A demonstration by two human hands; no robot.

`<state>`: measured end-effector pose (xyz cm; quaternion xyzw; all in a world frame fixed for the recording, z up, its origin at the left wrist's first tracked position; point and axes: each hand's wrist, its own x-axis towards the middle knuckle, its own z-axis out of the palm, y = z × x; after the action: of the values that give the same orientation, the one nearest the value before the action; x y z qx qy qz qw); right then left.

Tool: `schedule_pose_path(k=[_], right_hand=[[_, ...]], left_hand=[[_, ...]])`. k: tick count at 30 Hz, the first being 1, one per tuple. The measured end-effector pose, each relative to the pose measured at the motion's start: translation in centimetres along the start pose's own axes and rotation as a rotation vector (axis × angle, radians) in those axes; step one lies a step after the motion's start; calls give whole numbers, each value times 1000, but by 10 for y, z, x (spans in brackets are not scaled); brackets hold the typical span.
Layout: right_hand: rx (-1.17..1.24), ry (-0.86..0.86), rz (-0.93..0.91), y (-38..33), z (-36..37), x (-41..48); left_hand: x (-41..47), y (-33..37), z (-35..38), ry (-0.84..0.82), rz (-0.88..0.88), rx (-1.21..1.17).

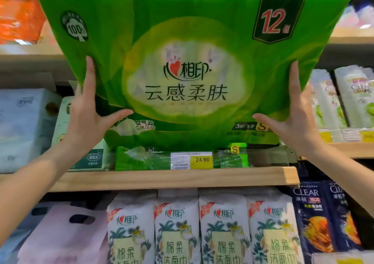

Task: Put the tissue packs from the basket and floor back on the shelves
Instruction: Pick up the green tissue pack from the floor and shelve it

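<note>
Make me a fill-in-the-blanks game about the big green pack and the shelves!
1. The big green tissue pack has the red number ____ on it.
2. The left hand and right hand hold the pack, so ____ hands are on it.
3. The yellow price tag on the wooden shelf reads ____.
4. The dark blue bottles show the word ____.

Missing words: 12; two; 24.90; CLEAR

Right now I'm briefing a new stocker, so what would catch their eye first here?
The big green tissue pack fills the upper middle, held up in front of the shelves by the left hand and right hand at its lower corners. Just below it, a yellow 24.90 price tag sits on the wooden shelf edge, with white tissue packs lined up underneath.
</note>
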<state>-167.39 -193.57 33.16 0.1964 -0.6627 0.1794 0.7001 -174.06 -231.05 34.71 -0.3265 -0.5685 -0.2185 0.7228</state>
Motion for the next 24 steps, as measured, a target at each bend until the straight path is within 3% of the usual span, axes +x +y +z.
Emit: schedule_pose_path(k=[15, 22, 24], right_hand=[[69, -300, 87, 16, 31, -16], [15, -307, 136, 10, 32, -25], [-126, -260, 139, 4, 33, -27]], left_hand=[[-31, -15, 6, -235, -252, -32], [-34, -15, 2, -251, -306, -61], [-35, -15, -1, -274, -307, -50]])
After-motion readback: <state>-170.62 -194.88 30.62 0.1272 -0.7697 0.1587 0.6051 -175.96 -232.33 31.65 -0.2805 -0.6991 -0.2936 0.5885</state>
